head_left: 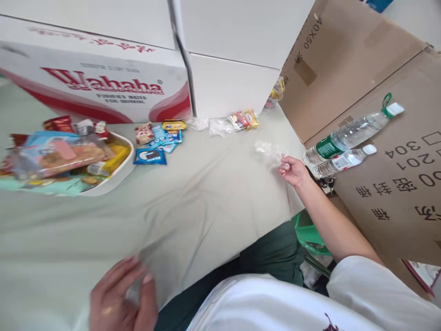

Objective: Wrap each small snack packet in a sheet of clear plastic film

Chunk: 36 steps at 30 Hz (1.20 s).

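My right hand [290, 171] is closed in a pinch on a crumpled clear plastic bag [267, 151], at the right end of the cloth-covered table [213, 197]. Low at the left, my left hand [120, 299] is over the cloth, thumb apart from slightly bent fingers; I make out nothing held in it. More clear plastic bags [220, 127] lie along the back beside red and yellow snack packets [243, 120]. Several small blue packets [150, 156] and a yellow packet [174, 124] are grouped left of them.
A white tray [129, 161] heaped with packaged snacks stands at the left. White cartons [113, 87] wall off the back. Two clear bottles, one large [354, 133] and one smaller [344, 162], stand at the right by brown cardboard [386, 184]. A green bag [312, 234] hangs below.
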{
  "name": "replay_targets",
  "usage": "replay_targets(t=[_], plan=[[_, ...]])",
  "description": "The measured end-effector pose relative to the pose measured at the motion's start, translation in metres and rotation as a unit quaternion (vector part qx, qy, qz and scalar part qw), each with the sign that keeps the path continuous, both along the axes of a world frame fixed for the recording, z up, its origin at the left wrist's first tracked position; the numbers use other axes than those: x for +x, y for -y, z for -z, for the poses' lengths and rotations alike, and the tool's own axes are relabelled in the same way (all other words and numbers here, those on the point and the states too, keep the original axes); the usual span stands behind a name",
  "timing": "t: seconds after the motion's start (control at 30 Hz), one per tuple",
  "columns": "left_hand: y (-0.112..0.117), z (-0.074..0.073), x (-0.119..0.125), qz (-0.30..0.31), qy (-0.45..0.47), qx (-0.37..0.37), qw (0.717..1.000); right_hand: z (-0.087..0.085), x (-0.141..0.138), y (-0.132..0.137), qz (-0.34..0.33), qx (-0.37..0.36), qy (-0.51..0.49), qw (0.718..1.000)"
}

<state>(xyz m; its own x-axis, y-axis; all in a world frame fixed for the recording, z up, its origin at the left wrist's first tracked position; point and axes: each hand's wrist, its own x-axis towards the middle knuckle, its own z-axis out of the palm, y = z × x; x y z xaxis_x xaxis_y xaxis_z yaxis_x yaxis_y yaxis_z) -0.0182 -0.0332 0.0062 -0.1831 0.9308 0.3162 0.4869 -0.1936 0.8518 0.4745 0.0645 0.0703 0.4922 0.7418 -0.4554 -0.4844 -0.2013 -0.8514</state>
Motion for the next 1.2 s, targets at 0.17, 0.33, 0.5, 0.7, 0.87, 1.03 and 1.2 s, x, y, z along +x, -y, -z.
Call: replay_targets(t=[0.17, 0.33, 0.5, 0.7, 0.87, 1.03, 1.2], plan=[[-0.030, -0.031, 0.065, 0.182, 0.289, -0.267, 0.901, -0.008, -0.082, 0.042, -0.110, 0.023, -0.007, 0.994], [-0.038, -0.053, 0.114, 0.093, 0.260, -0.189, 0.942, 0.000, -0.167, 0.072, -0.108, 0.061, 0.140, 0.982], [-0.033, -0.047, 0.141, 0.016, 0.224, -0.149, 0.963, 0.011, -0.220, 0.090, -0.182, 0.092, 0.233, 0.951], [-0.041, -0.018, 0.138, 0.087, 0.415, -0.262, 0.867, 0.011, -0.224, 0.088, -0.216, 0.092, 0.102, 0.967], [-0.044, -0.020, 0.117, 0.092, 0.512, -0.296, 0.801, 0.018, -0.203, 0.086, -0.166, 0.066, 0.096, 0.979], [-0.049, -0.028, 0.110, 0.118, 0.565, -0.317, 0.753, 0.025, -0.188, 0.090, -0.114, 0.090, 0.067, 0.987], [-0.049, -0.032, 0.122, 0.129, 0.555, -0.367, 0.735, 0.021, -0.176, 0.095, -0.107, 0.123, 0.031, 0.986]])
